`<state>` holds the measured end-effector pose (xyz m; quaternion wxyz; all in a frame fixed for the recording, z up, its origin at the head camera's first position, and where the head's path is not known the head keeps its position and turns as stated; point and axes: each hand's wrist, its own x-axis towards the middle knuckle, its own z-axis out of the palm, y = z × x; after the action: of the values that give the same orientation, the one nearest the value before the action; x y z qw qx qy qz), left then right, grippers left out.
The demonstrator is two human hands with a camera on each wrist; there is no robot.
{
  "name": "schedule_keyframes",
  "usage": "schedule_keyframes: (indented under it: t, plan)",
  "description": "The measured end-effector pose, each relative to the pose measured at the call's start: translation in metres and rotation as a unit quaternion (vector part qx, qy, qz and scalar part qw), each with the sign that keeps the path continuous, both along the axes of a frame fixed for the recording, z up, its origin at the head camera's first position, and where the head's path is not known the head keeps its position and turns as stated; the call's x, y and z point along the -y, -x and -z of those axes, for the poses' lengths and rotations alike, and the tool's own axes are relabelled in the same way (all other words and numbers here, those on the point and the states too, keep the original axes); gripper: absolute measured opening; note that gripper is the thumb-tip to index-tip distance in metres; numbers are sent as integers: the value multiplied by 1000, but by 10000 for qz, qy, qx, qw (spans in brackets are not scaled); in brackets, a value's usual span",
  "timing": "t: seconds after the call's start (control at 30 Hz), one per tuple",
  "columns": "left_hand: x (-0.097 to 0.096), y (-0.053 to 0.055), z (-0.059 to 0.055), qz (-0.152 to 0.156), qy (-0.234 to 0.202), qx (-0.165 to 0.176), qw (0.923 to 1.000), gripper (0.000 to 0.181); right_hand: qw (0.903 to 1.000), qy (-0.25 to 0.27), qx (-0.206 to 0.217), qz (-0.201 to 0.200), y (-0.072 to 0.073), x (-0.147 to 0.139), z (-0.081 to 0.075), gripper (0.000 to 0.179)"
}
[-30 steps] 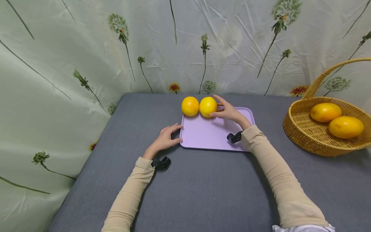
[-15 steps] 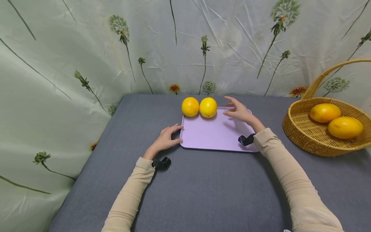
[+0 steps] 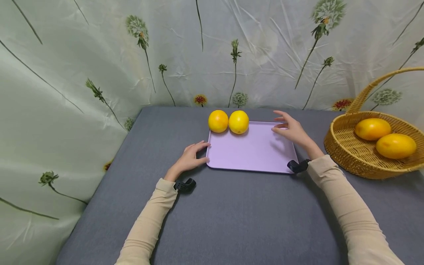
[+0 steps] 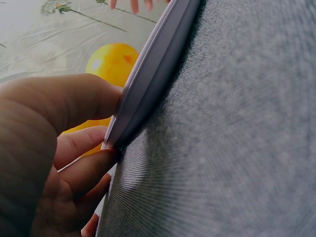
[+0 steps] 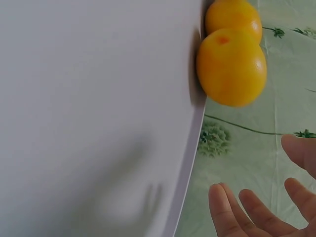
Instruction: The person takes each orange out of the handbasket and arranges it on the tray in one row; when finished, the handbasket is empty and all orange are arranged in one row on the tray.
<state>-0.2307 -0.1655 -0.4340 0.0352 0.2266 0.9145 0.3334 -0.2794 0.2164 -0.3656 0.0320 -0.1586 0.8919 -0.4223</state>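
Person's L side: left hand [image 3: 188, 157] rests at the left edge of a rectangular, pale-purple, shallow-rimmed tray [image 3: 251, 151], thumb nr the near corner, fingertips a bit further up, touching the rim w/ relaxed fingers, no clench. Right hand [image 3: 291, 129] hovers over the tray's far-R part, holding nothing, fingers spread & loosely bent, thumb apart from them; its shadow falls on the tray.

Far-L corner of tray: round orange-yellow fruit [image 3: 218, 121] & round bright-yellow fruit [image 3: 239, 122] sit side by side, up against the far rim, the bright one on the R, nearer the right hand but well apart from it.

Tray's flat on a table w/ grey cloth top [image 3: 248, 213]. Off to the R, a tan woven wicker basket w/ arched handle [image 3: 361, 162], two oblong yellow-orange fruits [image 3: 395, 146] inside. Beige sleeves [image 3: 351, 209], black device on each wrist [image 3: 298, 166]. Behind: pale-green flower-print curtain [image 3: 185, 81].
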Motion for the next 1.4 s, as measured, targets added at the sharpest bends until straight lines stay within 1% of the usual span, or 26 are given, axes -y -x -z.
schedule_keyframes:
  t: [0.2,0.33,0.57,0.73,0.83,1.03,1.2,1.4]
  plan:
    - [0,-1,0,1,50,17,10000,57,9995,-102,-132,250,-11,-15,-4,65]
    - [0,-1,0,-31,56,-22,10000,57,9990,-6,-281,359,-15,-25,-6,63]
    - [-1,0,1,5,104,-81,9999,56,9967,97,-586,550,-23,-44,-9,61]
    - [0,1,1,25,38,-92,9999,56,9937,194,-836,716,-28,-58,-12,59]
    - [0,1,2,30,8,-81,10000,57,9926,162,-887,808,-31,-68,-14,59]
    - [1,0,3,25,25,-1,10000,57,9911,85,-790,1070,-39,-86,-20,58]
    - [0,0,1,49,38,-49,10000,57,9880,40,-781,1331,-47,-101,-23,57]
    - [0,0,0,38,61,-59,10000,57,9868,174,-685,1457,-57,-118,-26,57]
